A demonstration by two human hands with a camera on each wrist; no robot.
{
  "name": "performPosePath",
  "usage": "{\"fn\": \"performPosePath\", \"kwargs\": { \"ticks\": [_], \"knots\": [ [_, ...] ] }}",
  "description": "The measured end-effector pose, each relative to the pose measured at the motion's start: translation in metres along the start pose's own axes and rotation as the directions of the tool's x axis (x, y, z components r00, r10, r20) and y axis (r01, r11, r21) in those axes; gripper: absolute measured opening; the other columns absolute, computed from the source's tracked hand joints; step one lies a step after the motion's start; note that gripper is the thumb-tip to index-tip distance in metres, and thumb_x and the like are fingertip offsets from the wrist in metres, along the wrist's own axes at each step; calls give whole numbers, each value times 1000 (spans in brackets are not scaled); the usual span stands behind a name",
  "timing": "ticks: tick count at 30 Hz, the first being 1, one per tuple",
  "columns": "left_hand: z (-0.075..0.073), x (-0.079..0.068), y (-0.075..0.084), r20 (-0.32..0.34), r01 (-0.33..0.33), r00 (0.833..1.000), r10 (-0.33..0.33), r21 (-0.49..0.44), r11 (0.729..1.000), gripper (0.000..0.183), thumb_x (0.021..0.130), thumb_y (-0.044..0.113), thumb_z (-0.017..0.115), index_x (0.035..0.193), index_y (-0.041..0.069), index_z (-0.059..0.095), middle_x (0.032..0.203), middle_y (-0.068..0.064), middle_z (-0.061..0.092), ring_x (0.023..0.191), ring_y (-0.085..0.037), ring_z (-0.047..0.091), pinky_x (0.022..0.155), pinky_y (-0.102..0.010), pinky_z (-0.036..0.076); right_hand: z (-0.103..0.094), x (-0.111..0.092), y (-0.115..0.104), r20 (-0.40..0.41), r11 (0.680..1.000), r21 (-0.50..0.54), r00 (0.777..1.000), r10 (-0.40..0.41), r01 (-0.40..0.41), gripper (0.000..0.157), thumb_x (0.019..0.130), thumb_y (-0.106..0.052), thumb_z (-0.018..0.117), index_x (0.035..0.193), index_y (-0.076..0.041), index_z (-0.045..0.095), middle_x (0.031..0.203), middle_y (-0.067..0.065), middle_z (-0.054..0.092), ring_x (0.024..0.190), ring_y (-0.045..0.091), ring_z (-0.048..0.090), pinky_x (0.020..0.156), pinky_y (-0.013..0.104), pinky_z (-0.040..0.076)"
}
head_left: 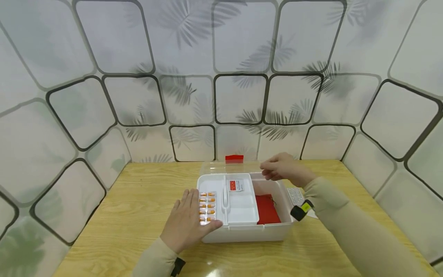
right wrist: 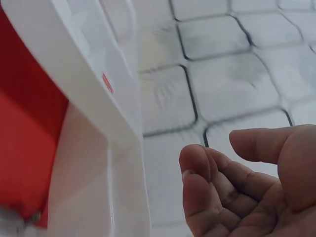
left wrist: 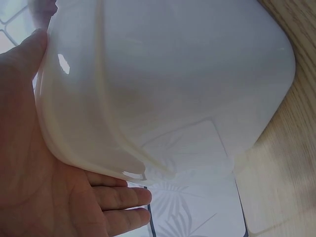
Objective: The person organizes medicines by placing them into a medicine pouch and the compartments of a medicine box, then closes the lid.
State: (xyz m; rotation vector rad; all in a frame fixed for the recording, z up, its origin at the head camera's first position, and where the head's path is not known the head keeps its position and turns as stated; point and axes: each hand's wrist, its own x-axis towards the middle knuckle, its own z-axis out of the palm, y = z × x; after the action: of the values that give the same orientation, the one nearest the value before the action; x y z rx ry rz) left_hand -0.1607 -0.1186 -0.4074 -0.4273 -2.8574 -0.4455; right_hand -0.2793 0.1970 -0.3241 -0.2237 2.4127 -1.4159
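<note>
A white plastic box [head_left: 242, 234] stands with its clear lid [head_left: 214, 167] swung back. My left hand [head_left: 187, 220] rests along its left side with straight fingers, thumb over the front left corner. In the left wrist view, the palm lies against the box wall [left wrist: 197, 74]. My right hand [head_left: 285, 170], fingers loosely bent and holding nothing, hovers over the back right corner. Inside the box, a white divided tray [head_left: 242, 211] covers the left part, carrying a blister pack of orange-and-white capsules [head_left: 207, 207] and a small red-and-white packet [head_left: 237, 185]. To its right lies a red pouch [head_left: 267, 209].
Beside the box's right wall, a silvery blister pack [head_left: 295, 195] lies on the wooden table [head_left: 145, 200], partly behind the right forearm. The lid's red latch [head_left: 234, 159] sticks up at the back. A patterned fabric wall [head_left: 238, 100] encloses the table.
</note>
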Motion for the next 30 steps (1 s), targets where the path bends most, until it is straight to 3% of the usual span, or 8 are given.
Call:
{"fn": "performPosePath", "kwargs": {
  "ticks": [5,10,15,20,24,30],
  "knots": [
    [-2,-1,0,13,12,1000,-12,-9,1000,117,76,83,46,144,-10,29,148,-28,32,139,-41,27,107,-59,28,-50,-26,41,22,991,120,998,51,-53,40,99,-29,55,118,6,58,97,7,65,87,18,63,79,31,53],
    [-4,-2,0,23,24,999,-24,-13,1000,117,76,82,47,145,-10,27,149,-27,30,139,-41,26,108,-59,27,-91,-49,98,-8,977,153,989,150,-147,46,99,-36,53,121,4,55,98,2,64,89,16,62,79,32,53],
    [-5,-1,-2,17,20,1000,-20,-11,1000,117,77,83,44,145,-10,28,149,-27,31,139,-42,26,108,-59,27,-122,-70,154,-60,954,176,964,258,-244,40,101,-36,50,116,0,59,95,0,65,84,13,63,76,31,54],
    [-4,-1,-2,10,17,1000,-17,-7,1000,118,76,84,44,145,-10,29,148,-27,33,139,-41,28,107,-59,29,-143,-89,193,-119,924,208,929,349,-321,35,101,-30,47,111,1,60,89,-1,67,79,11,64,72,30,55],
    [-2,-1,-1,10,17,1000,-17,-9,1000,118,76,84,44,145,-10,29,148,-27,33,138,-41,28,107,-59,29,-152,-101,214,-158,912,182,904,396,-368,43,101,-30,46,113,10,56,86,0,67,77,13,65,71,31,55],
    [1,1,1,17,16,1000,-16,-10,1000,119,75,85,41,145,-10,28,149,-26,32,139,-41,27,108,-58,28,-152,-115,237,-135,895,113,886,444,-431,39,101,-28,45,97,6,65,80,0,66,73,15,64,68,30,54]
  ]
}}
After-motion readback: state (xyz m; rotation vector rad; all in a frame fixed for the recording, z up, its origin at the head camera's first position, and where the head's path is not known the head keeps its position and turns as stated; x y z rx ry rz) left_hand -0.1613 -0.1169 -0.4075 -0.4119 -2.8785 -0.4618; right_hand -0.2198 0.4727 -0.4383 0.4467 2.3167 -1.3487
